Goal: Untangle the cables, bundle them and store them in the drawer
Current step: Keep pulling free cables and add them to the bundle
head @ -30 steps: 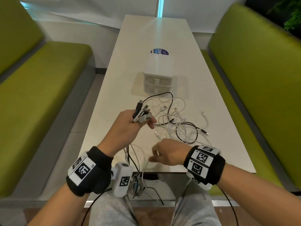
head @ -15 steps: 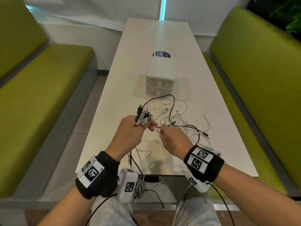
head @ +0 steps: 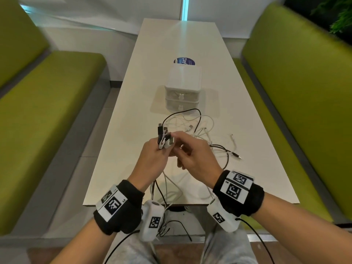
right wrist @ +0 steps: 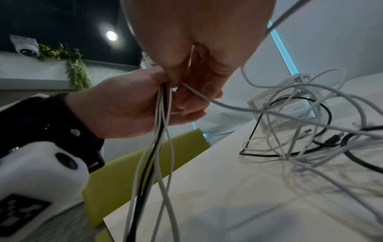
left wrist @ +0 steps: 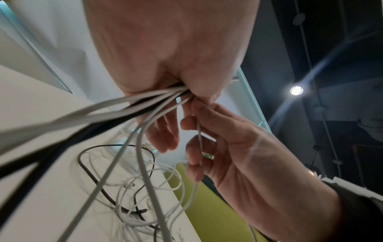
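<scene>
My left hand (head: 152, 159) grips a bunch of cable ends (head: 164, 138), black and white plugs sticking up from its fist, above the near part of the table. The held cables (right wrist: 157, 147) hang down past the table's front edge. My right hand (head: 192, 153) is right beside the left, pinching a white cable (left wrist: 199, 140) and bringing its end against the bunch. A tangle of white and black cables (head: 205, 134) lies on the table just beyond both hands. The white two-drawer box (head: 182, 86) stands behind the tangle, both drawers closed.
The long white table (head: 190, 44) runs away from me between two green benches (head: 47, 103) (head: 297, 73). A round blue sticker (head: 184, 61) lies behind the drawer box. A loose black plug (head: 237, 155) lies at the tangle's right edge.
My right hand rose from the table's near edge with a white cable and moved up to the left hand's bunch. The left hand stayed put, holding its cable ends.
</scene>
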`<state>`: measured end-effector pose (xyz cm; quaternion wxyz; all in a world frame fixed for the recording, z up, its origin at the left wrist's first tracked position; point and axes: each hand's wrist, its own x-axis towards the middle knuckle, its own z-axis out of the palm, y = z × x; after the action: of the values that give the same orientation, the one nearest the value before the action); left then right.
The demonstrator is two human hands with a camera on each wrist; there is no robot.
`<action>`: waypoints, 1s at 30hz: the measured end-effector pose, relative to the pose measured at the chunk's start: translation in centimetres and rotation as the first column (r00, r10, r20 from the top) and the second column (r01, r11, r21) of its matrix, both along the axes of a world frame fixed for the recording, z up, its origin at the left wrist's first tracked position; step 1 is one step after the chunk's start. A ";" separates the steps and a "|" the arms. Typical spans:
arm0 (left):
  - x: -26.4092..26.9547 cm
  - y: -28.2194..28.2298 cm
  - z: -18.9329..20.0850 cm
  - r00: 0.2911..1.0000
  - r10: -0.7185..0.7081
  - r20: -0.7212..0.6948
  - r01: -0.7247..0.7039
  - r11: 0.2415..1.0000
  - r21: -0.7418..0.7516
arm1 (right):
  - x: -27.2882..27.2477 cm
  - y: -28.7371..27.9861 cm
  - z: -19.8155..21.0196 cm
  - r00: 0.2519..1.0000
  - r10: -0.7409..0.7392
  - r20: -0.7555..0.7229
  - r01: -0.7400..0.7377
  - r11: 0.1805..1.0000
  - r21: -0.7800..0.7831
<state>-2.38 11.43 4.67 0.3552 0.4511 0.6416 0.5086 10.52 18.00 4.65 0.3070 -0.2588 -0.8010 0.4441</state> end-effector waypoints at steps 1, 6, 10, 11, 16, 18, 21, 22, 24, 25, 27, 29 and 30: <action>0.1 0.0 0.2 0.998 -0.033 0.045 0.032 0.999 0.019 | 0.0 0.1 -0.1 0.999 -0.007 -0.033 0.006 1.000 -0.024; 0.6 -0.2 0.6 0.978 -0.090 0.189 0.078 0.994 0.071 | -0.1 0.7 -0.7 0.990 0.034 -0.135 -0.048 0.993 -0.105; 0.5 -0.2 0.4 0.990 -0.087 0.109 0.076 0.993 0.096 | 0.3 0.7 -0.4 0.981 0.129 -0.148 -0.160 0.961 -0.225; 0.5 -0.3 0.2 0.993 -0.081 0.088 0.072 0.992 0.107 | 0.4 0.8 -0.3 0.981 0.146 -0.129 -0.174 0.953 -0.246; 0.3 -0.5 0.2 0.988 0.071 0.136 -0.098 0.973 0.208 | 0.8 0.6 -0.6 0.967 0.198 0.161 -0.171 0.971 -0.168; 0.1 -0.6 1.0 0.982 0.109 0.154 -0.150 0.946 0.288 | 1.3 0.8 -1.5 0.920 0.196 0.340 -0.193 0.980 -0.046; -0.5 -1.2 2.3 0.951 0.095 0.296 -0.182 0.943 0.280 | 2.5 2.0 -2.3 0.879 0.151 0.451 -0.202 0.977 0.066; -0.7 -1.5 2.5 0.942 0.084 0.325 -0.172 0.952 0.252 | 2.8 2.4 -2.4 0.868 0.139 0.477 -0.209 0.973 0.097; -1.1 -1.6 2.7 0.963 0.082 0.255 -0.131 0.975 0.181 | 3.2 3.1 -2.6 0.838 0.104 0.535 -0.221 0.962 0.160; -1.2 -1.6 2.5 0.986 0.076 0.148 -0.097 0.985 0.145 | 3.3 3.4 -2.4 0.832 0.086 0.547 -0.214 0.961 0.173; -1.3 -1.2 1.7 0.995 0.042 -0.088 -0.034 0.996 0.085 | 3.4 3.8 -2.1 0.849 0.058 0.525 -0.179 0.967 0.183; -0.9 -1.1 0.7 0.986 -0.010 -0.164 0.016 0.999 0.035 | 3.1 3.8 -1.7 0.871 0.040 0.490 -0.148 0.972 0.184; -0.4 -1.2 0.4 0.984 -0.025 -0.176 0.030 0.999 0.026 | 2.9 3.7 -1.5 0.880 0.033 0.474 -0.140 0.971 0.193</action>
<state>-2.74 10.27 5.08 0.2977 0.5079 0.6570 0.4709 13.41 21.69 3.19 0.1116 -0.2859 -0.9065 0.2900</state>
